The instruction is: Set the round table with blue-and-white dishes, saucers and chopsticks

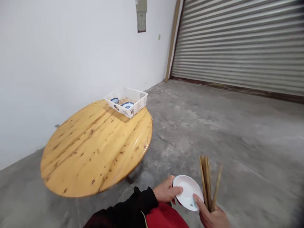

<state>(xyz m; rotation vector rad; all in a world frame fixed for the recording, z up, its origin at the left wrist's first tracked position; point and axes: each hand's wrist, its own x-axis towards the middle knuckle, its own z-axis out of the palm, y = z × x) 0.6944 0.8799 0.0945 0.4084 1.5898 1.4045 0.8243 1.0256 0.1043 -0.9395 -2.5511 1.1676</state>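
Note:
Low in front of my body, my left hand [166,190] grips the left rim of a small white bowl [187,188], thumb over the inside. My right hand [212,215] holds the bowl's right rim with its thumb. Several wooden chopsticks [206,180] stick up out of that same hand, one leaning apart from the bundle. The bowl's inside faces up at me, with a small dark mark near its lower edge. Its underside and most of my fingers are hidden.
A round wooden table [95,148] stands to the left by the white wall. At its far edge sits a white plastic basket [142,103] with blue-patterned dishes [127,104] inside. Grey concrete floor [213,126] runs to a metal roller shutter [237,44].

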